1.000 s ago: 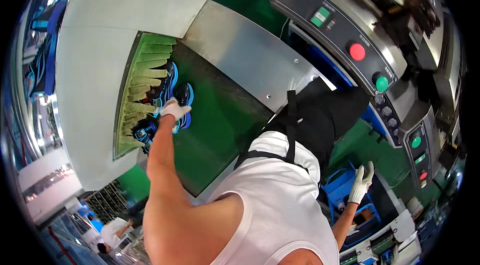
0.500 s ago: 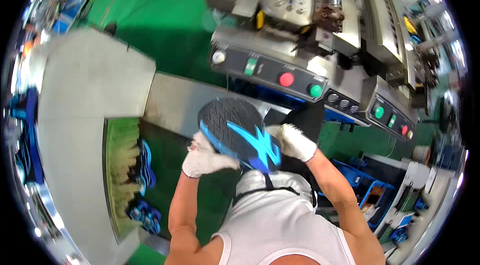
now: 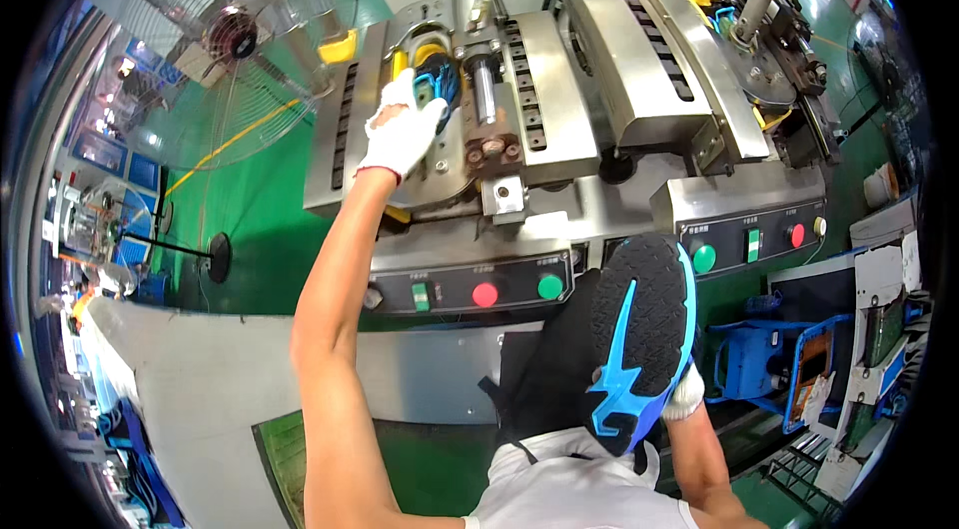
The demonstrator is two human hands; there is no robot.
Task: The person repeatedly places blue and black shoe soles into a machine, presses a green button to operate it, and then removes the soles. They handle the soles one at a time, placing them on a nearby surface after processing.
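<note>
- The gloved left hand (image 3: 400, 134) reaches up into the steel press (image 3: 559, 79), its grip closed on a blue shoe (image 3: 438, 79) seated in the clamp cradle.
- Fingers left among those jaws could be pinched.
- The right hand (image 3: 684, 394) grasps a second black-and-blue shoe (image 3: 639, 339), sole up, near the waist; loosely held, it could slip.

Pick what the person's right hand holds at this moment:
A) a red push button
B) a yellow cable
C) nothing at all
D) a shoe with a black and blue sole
D: the gloved right hand grips a shoe turned sole-up, black tread with blue stripes, low beside the person's body, while the gloved left hand reaches up to another shoe seated in the metal press machine.
</note>
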